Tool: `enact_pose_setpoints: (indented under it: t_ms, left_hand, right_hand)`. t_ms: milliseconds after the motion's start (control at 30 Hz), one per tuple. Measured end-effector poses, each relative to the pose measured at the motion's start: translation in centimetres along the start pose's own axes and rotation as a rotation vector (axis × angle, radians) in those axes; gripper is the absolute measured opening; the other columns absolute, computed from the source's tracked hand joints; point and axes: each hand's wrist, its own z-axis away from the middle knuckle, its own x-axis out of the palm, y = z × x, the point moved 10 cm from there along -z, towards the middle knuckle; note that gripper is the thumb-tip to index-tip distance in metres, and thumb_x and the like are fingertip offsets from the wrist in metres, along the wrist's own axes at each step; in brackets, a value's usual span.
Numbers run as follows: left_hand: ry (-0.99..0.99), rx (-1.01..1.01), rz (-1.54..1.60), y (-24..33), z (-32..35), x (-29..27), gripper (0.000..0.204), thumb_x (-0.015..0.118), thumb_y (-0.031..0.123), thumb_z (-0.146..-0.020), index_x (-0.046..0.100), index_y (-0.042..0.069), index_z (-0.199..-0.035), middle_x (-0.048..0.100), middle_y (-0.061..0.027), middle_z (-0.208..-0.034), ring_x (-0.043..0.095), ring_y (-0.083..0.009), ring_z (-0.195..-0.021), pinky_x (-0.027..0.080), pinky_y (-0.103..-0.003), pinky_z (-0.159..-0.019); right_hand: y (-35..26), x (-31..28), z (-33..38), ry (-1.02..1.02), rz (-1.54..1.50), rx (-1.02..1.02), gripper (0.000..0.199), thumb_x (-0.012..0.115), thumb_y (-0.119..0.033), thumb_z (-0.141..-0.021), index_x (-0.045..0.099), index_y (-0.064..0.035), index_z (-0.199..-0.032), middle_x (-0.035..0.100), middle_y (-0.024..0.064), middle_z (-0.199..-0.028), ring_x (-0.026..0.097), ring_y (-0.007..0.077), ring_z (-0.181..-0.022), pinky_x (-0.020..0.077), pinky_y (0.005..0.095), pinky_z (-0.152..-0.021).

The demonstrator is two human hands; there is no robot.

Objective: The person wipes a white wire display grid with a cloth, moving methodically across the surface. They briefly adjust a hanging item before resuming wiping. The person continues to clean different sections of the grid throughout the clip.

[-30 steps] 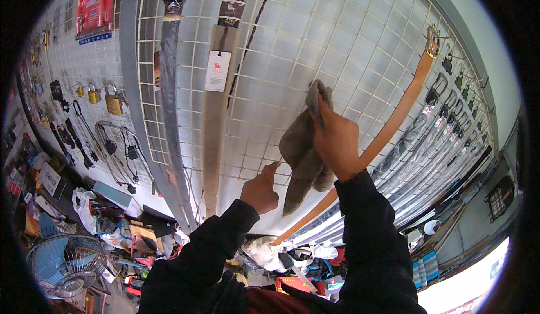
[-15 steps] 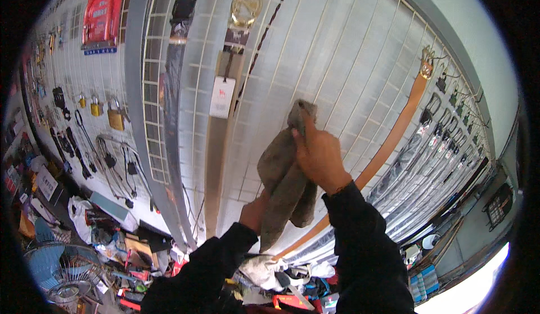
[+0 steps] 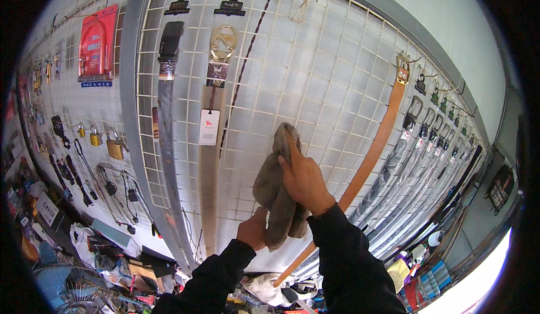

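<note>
My right hand (image 3: 304,178) presses a grey-brown cloth (image 3: 273,187) flat against a white wire grid panel (image 3: 315,77), index finger stretched up along the cloth's top. My left hand (image 3: 254,229) grips the cloth's hanging lower end from below. Both sleeves are black. A tan belt (image 3: 371,159) hangs slanted just to the right of my right hand. Left of the cloth hang a beige belt with a gold round buckle (image 3: 223,43) and a paper tag (image 3: 208,127).
A grey belt with a black buckle (image 3: 167,139) hangs further left. Padlocks (image 3: 114,148), cables and a red package (image 3: 97,44) hang on the left wall. Rows of dark belts (image 3: 433,162) fill the right. A fan (image 3: 59,288) and cluttered goods lie below.
The cloth and my right hand have slid left and downward across the grid. My left hand went from free beside the cloth to holding its lower end.
</note>
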Motion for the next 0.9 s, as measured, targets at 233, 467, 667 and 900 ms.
enact_pose_setpoints:
  t_ms: [233, 467, 667, 900]
  left_hand:
    - [0.001, 0.040, -0.120, -1.8, 0.4, 1.3, 0.081, 0.080, 0.045, -0.082, 0.045, 0.008, -0.144, 0.069, -0.0213, -0.122, 0.071, -0.0413, -0.102, 0.059, -0.051, -0.084]
    - [-0.006, 0.026, -0.126, -3.1, 0.6, 2.2, 0.067, 0.082, 0.042, -0.078, 0.061, 0.007, -0.131, 0.069, -0.0203, -0.116, 0.071, -0.0398, -0.101, 0.057, -0.050, -0.088]
    - [-0.060, 0.061, -0.205, -2.1, 0.2, 2.0, 0.069, 0.080, 0.043, -0.080, 0.057, 0.006, -0.134, 0.071, -0.0205, -0.111, 0.071, -0.0409, -0.100, 0.058, -0.050, -0.086]
    - [0.066, 0.130, -0.049, -1.8, 0.3, 1.3, 0.075, 0.077, 0.043, -0.085, 0.044, 0.009, -0.144, 0.073, -0.0203, -0.111, 0.071, -0.0405, -0.102, 0.059, -0.051, -0.083]
  right_hand:
    - [0.1, 0.3, 2.4, -0.001, -0.078, 0.095, 0.071, 0.054, -0.018, -0.104, 0.021, -0.0146, -0.166, 0.068, 0.0385, -0.089, 0.064, 0.0594, -0.082, 0.0512, 0.0626, -0.076]
    - [1.7, 3.2, 6.1, -0.094, -0.134, 0.148, 0.072, 0.056, -0.017, -0.103, 0.022, -0.0219, -0.167, 0.068, 0.0402, -0.096, 0.066, 0.0584, -0.091, 0.0521, 0.0601, -0.081]
    - [0.9, 1.0, 4.6, -0.040, -0.176, 0.082, 0.072, 0.057, -0.014, -0.102, 0.025, -0.0184, -0.166, 0.067, 0.0402, -0.094, 0.065, 0.0586, -0.092, 0.0517, 0.0588, -0.081]
    - [1.1, 0.2, -0.1, 0.034, 0.002, 0.026, 0.072, 0.057, -0.018, -0.103, 0.023, -0.0162, -0.166, 0.066, 0.0334, -0.078, 0.064, 0.0545, -0.073, 0.0500, 0.0589, -0.068]
